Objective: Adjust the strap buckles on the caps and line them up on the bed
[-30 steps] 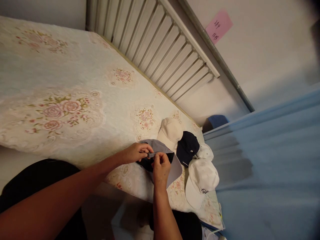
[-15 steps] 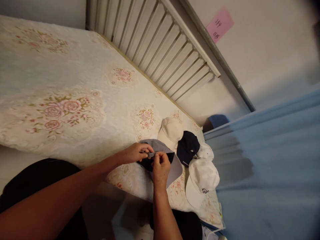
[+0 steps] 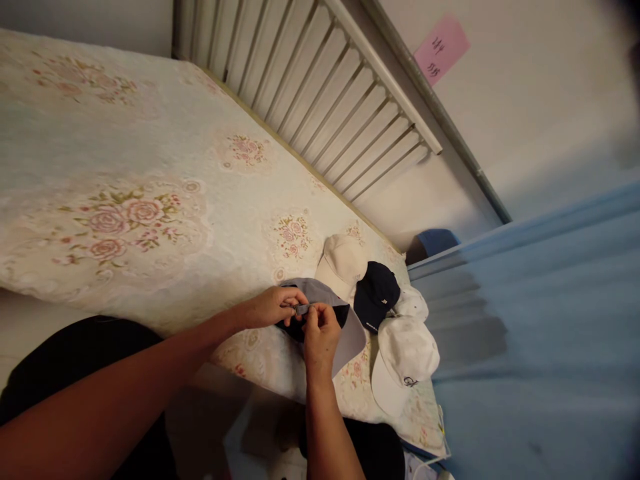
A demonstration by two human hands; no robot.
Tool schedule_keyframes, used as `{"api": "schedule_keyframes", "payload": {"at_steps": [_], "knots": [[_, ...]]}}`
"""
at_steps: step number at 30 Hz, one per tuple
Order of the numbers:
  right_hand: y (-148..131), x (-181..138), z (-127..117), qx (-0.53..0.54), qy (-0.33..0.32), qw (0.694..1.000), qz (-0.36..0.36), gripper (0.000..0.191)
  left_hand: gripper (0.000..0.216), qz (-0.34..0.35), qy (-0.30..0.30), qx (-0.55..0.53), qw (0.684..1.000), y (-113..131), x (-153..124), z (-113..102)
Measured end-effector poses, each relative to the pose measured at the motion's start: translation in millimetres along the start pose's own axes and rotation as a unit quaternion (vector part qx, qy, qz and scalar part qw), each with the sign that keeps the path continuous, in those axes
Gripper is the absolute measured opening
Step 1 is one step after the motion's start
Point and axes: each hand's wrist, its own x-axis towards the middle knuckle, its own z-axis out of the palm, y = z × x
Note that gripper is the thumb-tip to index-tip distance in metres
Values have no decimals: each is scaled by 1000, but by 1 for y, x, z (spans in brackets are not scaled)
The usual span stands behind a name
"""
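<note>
A grey baseball cap (image 3: pixel 351 340) with a dark inside rests at the near edge of the flowered mattress, its brim pointing right. My left hand (image 3: pixel 273 308) pinches the cap's grey back strap (image 3: pixel 302 309) near its small buckle. On the other side of the buckle, my right hand (image 3: pixel 321 333) grips the same strap between thumb and fingers. Close beyond lie a cream cap (image 3: pixel 343 260) and a navy cap (image 3: pixel 376 293). To the right of my right hand sits a white cap (image 3: pixel 407 350) with a dark mark, partly covering another white cap (image 3: pixel 412 303).
The mattress (image 3: pixel 220 220) has a floral cover and stretches left. Metal rails (image 3: pixel 320 87) run along its far side by the wall, where a pink note (image 3: pixel 442 49) is stuck. A blue curtain (image 3: pixel 540 320) hangs at the right. A dark blue item (image 3: pixel 436 243) shows behind it.
Both hands stay almost in place on the strap. A little more of the strap and buckle shows between the fingers. The other caps have not moved.
</note>
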Motion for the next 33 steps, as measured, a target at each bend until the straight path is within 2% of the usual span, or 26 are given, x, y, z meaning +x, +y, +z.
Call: {"api": "schedule_keyframes", "payload": {"at_steps": [8, 17, 28, 33], "knots": [[-4, -1, 0, -15, 3, 1000, -15, 15, 34, -12, -2, 22, 1000, 6, -2, 0], [-4, 1, 1, -37, 43, 998, -9, 14, 37, -15, -15, 6, 1000, 11, -3, 2], [-7, 6, 6, -37, 39, 999, -5, 15, 40, -41, -29, -23, 998, 2, -2, 3], [-6, 6, 8, -37, 40, 998, -11, 14, 38, 11, -26, -57, 998, 1, -1, 6]]}}
